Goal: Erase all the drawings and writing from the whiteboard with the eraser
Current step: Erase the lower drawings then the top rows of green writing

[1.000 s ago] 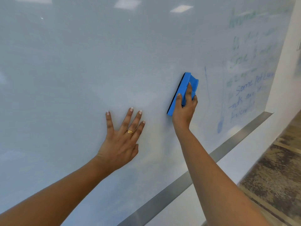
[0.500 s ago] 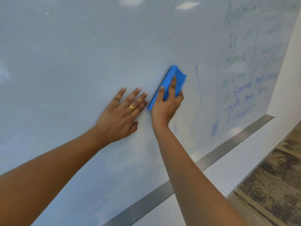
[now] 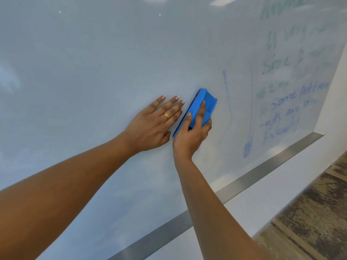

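Observation:
The whiteboard (image 3: pixel 93 72) fills most of the view. My right hand (image 3: pixel 191 136) grips a blue eraser (image 3: pixel 201 104) and holds it flat against the board near the middle. My left hand (image 3: pixel 154 122), with a gold ring, rests flat on the board with straight fingers, just left of the eraser. To the right of the eraser runs a thin blue drawn line (image 3: pixel 227 94) ending in a blue blob (image 3: pixel 247 147). Further right are faded green writing (image 3: pixel 277 62) and blue writing (image 3: pixel 289 109).
A metal ledge (image 3: pixel 262 166) runs along the board's lower edge, with a white wall strip below it. Patterned brown carpet (image 3: pixel 309 222) lies at the lower right. The board's right edge meets a white wall (image 3: pixel 336 102).
The eraser has slid left and down the board toward my left hand, which now lies right next to it. The view has shifted a little.

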`<state>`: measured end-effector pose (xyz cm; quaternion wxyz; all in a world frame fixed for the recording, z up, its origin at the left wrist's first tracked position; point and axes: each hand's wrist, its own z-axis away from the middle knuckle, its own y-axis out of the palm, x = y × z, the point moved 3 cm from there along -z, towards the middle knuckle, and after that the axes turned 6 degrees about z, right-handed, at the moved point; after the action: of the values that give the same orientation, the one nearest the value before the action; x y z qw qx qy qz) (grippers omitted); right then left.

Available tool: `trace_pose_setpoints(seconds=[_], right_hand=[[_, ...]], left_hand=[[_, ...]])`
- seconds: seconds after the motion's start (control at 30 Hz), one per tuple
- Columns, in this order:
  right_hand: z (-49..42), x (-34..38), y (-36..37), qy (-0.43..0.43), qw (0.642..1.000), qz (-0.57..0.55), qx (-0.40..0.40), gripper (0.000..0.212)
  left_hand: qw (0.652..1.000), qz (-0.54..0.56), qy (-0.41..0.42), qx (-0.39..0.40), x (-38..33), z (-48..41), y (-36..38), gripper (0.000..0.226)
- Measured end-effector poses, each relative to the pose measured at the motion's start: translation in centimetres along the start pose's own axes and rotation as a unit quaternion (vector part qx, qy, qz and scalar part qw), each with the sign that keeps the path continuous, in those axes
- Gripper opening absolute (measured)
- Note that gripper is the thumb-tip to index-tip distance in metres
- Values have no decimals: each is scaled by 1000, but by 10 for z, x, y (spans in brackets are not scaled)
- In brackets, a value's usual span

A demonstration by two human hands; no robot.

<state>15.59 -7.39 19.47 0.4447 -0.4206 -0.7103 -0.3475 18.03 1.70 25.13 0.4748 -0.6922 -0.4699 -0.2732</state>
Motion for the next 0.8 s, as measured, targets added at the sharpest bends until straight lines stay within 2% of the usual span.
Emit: trace_pose_setpoints(seconds=[0.23, 0.5, 0.8], right_hand=[[2, -84, -22, 73, 996, -46, -23, 45], [4, -154, -37, 296, 953, -58, -35, 48], [6, -159, -38, 391, 912, -109, -51, 46]], left_hand=[[999, -50, -6, -1, -13, -5, 14, 63], [999, -41, -10, -11, -15, -5, 15, 63], [999, -38, -11, -16, -17, -7, 15, 63]])
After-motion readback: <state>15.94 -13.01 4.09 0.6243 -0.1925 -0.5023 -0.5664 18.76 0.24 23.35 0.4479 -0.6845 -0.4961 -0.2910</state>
